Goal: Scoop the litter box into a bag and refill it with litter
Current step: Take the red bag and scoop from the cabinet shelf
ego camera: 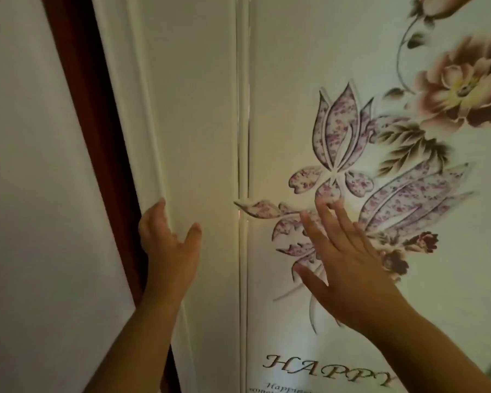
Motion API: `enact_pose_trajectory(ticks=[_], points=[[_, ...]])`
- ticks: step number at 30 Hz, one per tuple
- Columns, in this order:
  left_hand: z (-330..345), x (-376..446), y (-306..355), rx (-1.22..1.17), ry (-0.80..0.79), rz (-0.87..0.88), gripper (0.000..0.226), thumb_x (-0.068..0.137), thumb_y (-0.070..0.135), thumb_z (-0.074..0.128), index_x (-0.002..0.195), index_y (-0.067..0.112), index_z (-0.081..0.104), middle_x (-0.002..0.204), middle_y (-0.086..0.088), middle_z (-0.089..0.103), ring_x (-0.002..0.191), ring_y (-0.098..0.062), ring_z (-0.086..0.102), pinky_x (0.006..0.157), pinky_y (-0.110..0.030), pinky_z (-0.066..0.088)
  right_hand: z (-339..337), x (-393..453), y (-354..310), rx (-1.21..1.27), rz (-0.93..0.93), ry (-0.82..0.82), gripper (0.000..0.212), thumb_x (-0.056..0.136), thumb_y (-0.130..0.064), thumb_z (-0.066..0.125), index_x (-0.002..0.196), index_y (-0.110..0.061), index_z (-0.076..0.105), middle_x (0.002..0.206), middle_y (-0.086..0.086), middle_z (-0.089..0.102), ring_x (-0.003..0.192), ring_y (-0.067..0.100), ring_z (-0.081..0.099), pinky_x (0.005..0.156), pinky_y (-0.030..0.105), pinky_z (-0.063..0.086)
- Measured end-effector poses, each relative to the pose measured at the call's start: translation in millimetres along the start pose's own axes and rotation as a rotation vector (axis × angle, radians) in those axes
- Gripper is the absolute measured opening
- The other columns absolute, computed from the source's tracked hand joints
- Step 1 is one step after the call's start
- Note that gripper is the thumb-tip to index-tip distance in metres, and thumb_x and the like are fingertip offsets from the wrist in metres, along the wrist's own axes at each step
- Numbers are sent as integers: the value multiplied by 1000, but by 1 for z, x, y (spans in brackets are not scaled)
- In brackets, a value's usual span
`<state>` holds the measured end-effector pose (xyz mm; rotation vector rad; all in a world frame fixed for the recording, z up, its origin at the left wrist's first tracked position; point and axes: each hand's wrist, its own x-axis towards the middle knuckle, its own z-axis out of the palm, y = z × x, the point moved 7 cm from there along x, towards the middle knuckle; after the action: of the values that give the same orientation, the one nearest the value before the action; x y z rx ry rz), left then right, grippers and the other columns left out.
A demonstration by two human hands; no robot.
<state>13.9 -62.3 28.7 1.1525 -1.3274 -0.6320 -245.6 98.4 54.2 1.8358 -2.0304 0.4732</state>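
No litter box, bag or litter shows in the head view. I face a white sliding door with a frosted glass panel printed with flowers and the word HAPPY. My left hand grips the door's left edge, fingers curled round the frame and thumb on its face. My right hand lies flat against the glass panel, fingers straight and spread over the purple flower print.
A dark red-brown door jamb runs down beside the door's left edge, with a white wall to its left. A vertical frame strip separates the plain panel from the flowered glass.
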Motion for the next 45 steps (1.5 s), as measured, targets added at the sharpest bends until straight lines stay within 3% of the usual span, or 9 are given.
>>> enact_pose_trajectory(ticks=[4,7,9,12,20,26,37,43,45], points=[[-18,22,-16,67,43,-2,84,92,26,73,159,33,23,163,7,21,147,-28,34,115,-53,41,8,21,-20,15,-88,69,73,100,-54,30,162,-28,3,169,-8,-15,155,19,-15,125,46,8],[-18,36,-30,117,4,-46,91,93,24,71,163,25,13,168,0,19,153,-25,24,123,-45,27,23,33,-25,-2,-83,75,80,96,-58,31,162,-23,2,169,-5,-14,156,20,-13,126,43,8],[-14,40,-37,98,-58,-80,93,96,28,69,164,26,6,169,1,16,154,-21,22,123,-39,24,32,37,-22,-21,-39,46,87,94,-59,41,162,-21,2,169,-2,-14,156,22,-11,125,48,16],[-11,50,-45,35,-73,-105,94,94,32,72,164,28,9,166,1,24,149,-21,32,117,-35,31,38,39,-21,-40,-16,54,96,90,-55,56,162,-19,5,170,-1,-11,156,23,-7,123,50,22],[-9,63,-71,91,-69,-68,89,91,44,72,161,23,21,156,-8,40,138,-29,46,113,-44,41,44,39,-17,-71,15,21,104,86,-53,61,162,-21,-3,169,-4,-15,156,21,-9,122,49,19],[-8,64,-71,51,-46,-45,82,90,36,76,156,24,30,147,-7,48,126,-28,54,102,-40,46,43,37,-16,-77,6,13,101,91,-50,56,160,-24,-13,165,-8,-27,154,17,-20,125,46,10],[2,63,-78,31,-110,-63,91,86,44,79,157,27,24,149,-4,47,127,-26,54,108,-46,47,39,33,-13,-92,85,-13,97,95,-52,50,158,-25,-18,162,-8,-34,151,16,-28,126,47,11],[-4,77,-92,88,-173,-69,94,65,67,84,140,26,46,130,-2,58,112,-27,62,98,-51,55,43,32,-24,-64,176,-19,103,94,-54,54,157,-24,-21,161,-9,-37,150,16,-31,126,44,10],[-5,80,-96,104,-198,-42,89,64,62,87,135,21,52,126,-5,60,109,-28,63,95,-50,55,46,32,-30,-68,217,-22,105,93,-55,55,156,-23,-23,159,-10,-39,149,17,-31,124,43,7]])
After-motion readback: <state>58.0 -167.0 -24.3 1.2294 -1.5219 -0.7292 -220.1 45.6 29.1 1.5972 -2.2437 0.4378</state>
